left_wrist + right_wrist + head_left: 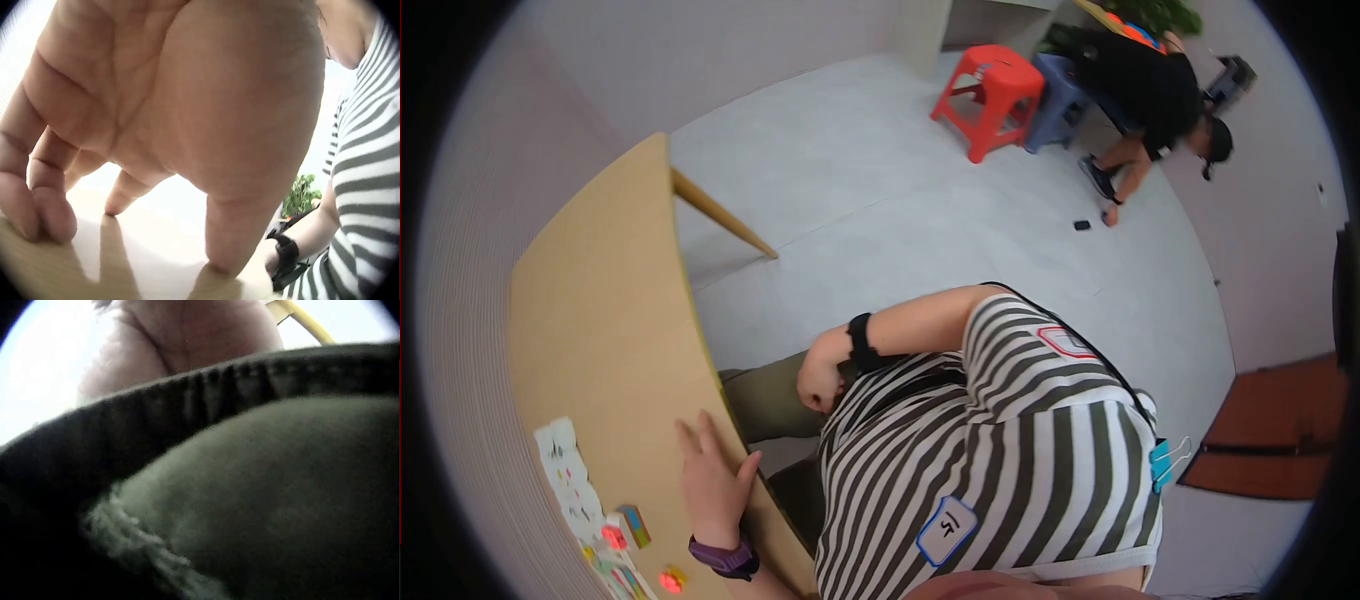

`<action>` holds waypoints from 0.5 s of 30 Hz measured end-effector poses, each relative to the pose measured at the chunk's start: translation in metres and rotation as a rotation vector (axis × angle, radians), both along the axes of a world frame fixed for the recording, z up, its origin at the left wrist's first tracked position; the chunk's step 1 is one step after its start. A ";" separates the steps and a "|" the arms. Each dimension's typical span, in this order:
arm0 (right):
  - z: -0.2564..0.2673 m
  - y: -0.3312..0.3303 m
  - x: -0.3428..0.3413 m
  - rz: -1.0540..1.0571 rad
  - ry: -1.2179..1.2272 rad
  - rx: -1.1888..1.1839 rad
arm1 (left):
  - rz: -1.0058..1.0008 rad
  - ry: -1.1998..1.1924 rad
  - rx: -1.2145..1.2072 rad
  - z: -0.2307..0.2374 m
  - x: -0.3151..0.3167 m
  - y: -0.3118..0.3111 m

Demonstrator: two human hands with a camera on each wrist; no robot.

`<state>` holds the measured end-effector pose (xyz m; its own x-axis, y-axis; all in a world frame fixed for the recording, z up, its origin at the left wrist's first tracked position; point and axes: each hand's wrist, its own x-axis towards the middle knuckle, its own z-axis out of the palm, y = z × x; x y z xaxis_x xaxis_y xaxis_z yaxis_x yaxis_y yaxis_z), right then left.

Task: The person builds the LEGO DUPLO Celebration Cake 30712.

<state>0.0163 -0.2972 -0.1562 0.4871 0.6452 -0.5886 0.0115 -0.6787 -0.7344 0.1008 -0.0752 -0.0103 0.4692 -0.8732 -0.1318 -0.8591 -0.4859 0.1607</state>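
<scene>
On the wooden table [605, 300], near its edge, the left hand [715, 485] stands with its fingers spread and a purple band at the wrist. In the left wrist view the fingertips of that hand [187, 94] touch the pale tabletop, and nothing is in its grasp. The right hand [822, 378], with a black band at its wrist, rests at the lap by the olive trousers [770, 400]. Green cloth [281, 475] fills much of the right wrist view and covers part of the right hand [187, 337]; its fingertips are hidden.
A small colourful block [635, 525], an orange-red flower-like piece [671, 579] and a printed sheet [570, 480] lie on the table. On the floor beyond are a red stool [998, 95] and a blue stool [1057, 105]. Another person [1145, 90] bends toward a small black object [1082, 225].
</scene>
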 end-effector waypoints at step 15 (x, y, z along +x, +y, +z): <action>0.036 0.009 -0.017 0.137 -0.097 -0.081 | 0.335 0.178 -0.052 0.024 -0.046 0.101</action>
<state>-0.0004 -0.2885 -0.1200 0.4552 0.6619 -0.5956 0.1759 -0.7226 -0.6685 0.0552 0.0263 0.0138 0.7035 -0.6831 -0.1962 -0.6106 -0.7222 0.3250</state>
